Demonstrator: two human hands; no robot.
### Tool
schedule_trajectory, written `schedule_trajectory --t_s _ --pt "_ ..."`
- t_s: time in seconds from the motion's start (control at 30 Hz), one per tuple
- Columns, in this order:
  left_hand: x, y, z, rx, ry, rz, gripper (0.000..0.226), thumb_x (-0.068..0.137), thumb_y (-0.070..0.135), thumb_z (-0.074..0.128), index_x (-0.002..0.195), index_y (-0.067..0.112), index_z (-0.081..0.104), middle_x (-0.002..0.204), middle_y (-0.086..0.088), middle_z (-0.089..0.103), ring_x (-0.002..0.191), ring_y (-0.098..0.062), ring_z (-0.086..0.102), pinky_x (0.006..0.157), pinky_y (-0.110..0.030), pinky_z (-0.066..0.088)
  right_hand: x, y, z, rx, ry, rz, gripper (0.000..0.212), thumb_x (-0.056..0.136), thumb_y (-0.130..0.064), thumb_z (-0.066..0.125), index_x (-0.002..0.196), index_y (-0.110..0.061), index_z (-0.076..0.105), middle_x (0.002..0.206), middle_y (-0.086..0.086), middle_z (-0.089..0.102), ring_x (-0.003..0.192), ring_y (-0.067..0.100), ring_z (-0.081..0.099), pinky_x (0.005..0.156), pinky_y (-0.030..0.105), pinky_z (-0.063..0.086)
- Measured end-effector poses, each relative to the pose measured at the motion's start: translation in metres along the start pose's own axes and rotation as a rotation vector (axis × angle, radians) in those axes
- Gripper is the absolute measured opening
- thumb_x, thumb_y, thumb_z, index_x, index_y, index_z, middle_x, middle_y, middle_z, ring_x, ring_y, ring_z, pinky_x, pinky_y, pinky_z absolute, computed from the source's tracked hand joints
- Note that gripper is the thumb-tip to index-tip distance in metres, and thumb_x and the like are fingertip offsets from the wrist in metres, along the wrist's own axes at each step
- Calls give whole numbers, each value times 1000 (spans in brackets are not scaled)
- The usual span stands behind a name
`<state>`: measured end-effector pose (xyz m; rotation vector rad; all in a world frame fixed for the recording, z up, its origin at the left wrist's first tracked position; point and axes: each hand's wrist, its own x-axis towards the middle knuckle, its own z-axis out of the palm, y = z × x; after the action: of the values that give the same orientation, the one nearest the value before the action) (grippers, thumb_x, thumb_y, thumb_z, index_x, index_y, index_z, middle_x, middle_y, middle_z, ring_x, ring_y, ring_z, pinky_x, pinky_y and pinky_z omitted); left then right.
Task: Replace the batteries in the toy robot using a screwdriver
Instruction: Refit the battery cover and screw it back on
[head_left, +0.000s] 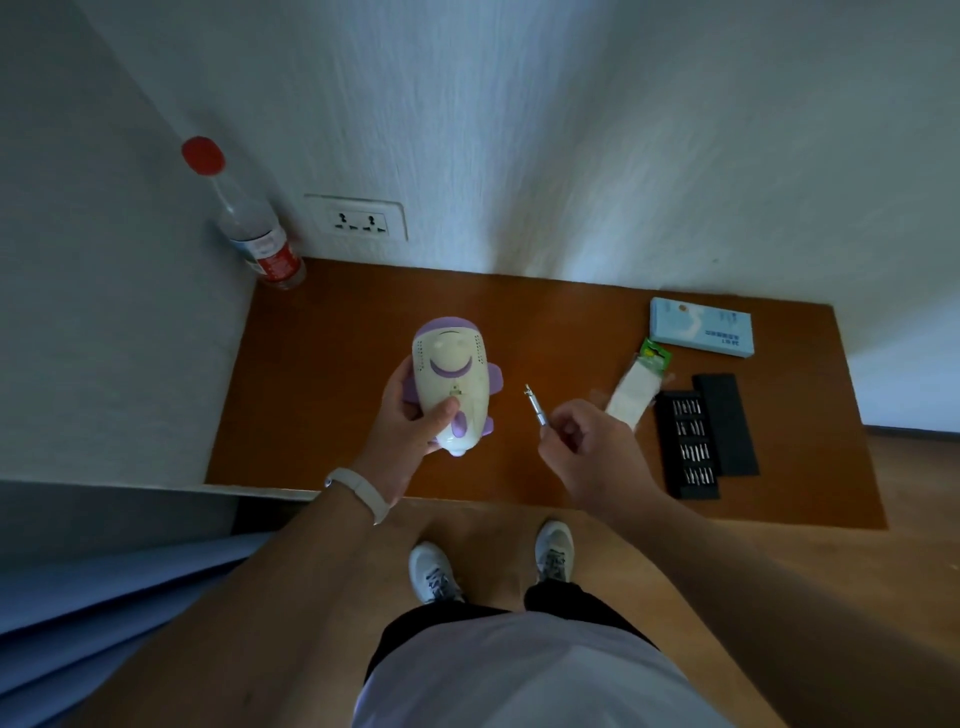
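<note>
Cover unopened: left hand (410, 415) grips toy robot (453, 384); right hand (587, 447) pinches precision screwdriver (536, 405), battery pack (639, 387) just beyond.

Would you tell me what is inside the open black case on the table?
The black case holds rows of small metal screwdriver bits; its lid lies alongside. Anything under the bits is hidden.

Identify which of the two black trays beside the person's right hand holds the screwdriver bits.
The nearer black tray, with rows of silver bits; the other tray shows none.
</note>
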<state>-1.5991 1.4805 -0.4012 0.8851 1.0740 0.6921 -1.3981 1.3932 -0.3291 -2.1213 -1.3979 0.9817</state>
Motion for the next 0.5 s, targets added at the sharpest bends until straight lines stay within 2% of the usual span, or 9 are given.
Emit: schedule_trajectory --t_s 0.13,0.3,0.4,0.5 --pt "-2 3 1 41 -10 23 76 80 27 74 147 30 39 139 2 56 130 -26 53 94 -47 57 2 -5 -1 41 19 -26 10 92 -26 61 82 -27 59 70 -3 61 61 17 56 54 28 43" --pt "-2 3 -2 44 8 27 64 88 16 70 143 32 41 138 1 56 129 -27 53 90 -37 59 3 -8 -4 84 36 -48 10 91 -24 61 82 -24 59 70 -1 61 61 20 57 54 30 42" --pt "-2 2 -5 57 2 16 64 89 16 69 144 31 40 138 2 57 128 -26 54 93 -40 58 4 -10 -5 94 30 -50 10 92 -23 61 82 -25 59 70 -2 61 58 12 52 54 29 42" --pt "-2 4 -7 67 -8 -16 72 85 25 73 148 30 37 138 5 58 128 -23 55 97 -45 56 4 -10 -5 91 24 -50 10 92 -23 61 82 -25 59 70 -1 61 58 10 51 54 28 42"
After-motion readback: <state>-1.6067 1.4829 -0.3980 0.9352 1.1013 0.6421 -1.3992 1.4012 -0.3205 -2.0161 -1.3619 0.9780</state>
